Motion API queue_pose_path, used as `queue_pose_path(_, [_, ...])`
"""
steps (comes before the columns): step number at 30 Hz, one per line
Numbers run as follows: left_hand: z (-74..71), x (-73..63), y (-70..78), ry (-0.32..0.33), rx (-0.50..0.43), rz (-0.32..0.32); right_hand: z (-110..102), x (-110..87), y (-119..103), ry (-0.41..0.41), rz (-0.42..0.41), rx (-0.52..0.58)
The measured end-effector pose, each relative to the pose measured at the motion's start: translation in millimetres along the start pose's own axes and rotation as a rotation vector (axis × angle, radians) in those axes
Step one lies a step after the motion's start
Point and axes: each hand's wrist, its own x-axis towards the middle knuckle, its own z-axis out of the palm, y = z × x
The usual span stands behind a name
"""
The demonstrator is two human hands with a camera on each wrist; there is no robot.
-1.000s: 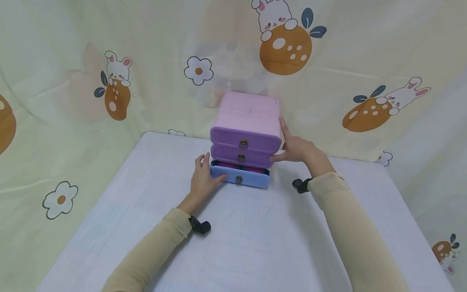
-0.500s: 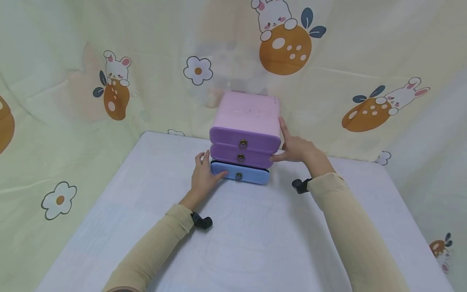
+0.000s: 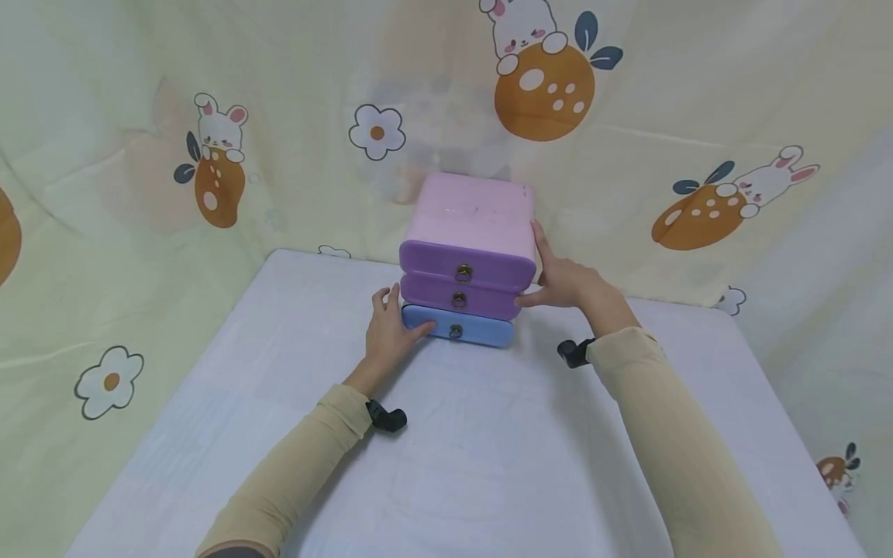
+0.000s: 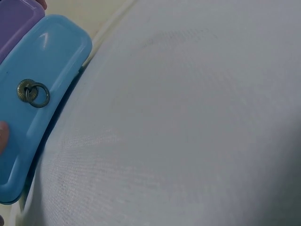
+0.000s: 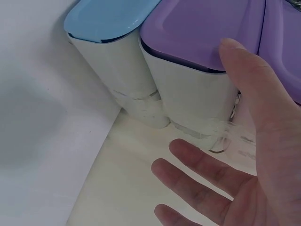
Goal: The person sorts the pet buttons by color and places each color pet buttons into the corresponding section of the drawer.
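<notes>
You have a table in front of you, covered with a pale bluish-white cloth that is smooth with faint creases. At its far edge, near the middle, stands a small chest of drawers, its blue bottom drawer lowest, just above the cloth.

One drawer unit in front of me: two purple drawers, one blue drawer, three ring pulls. My two hands.
</notes>
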Motion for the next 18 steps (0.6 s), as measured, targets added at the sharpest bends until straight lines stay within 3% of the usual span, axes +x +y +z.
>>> queue_pose_path(10, [1.4,2.3,-0.7,-0.009,0.03,-0.005,-0.4,-0.9,1.3,0.007,0.006,-0.013])
queue_pose_path(18, [6.5,-1.5,-3.6,0.004,0.03,0.03,1.9,1.3,2.5,0.008,0.019,-0.012])
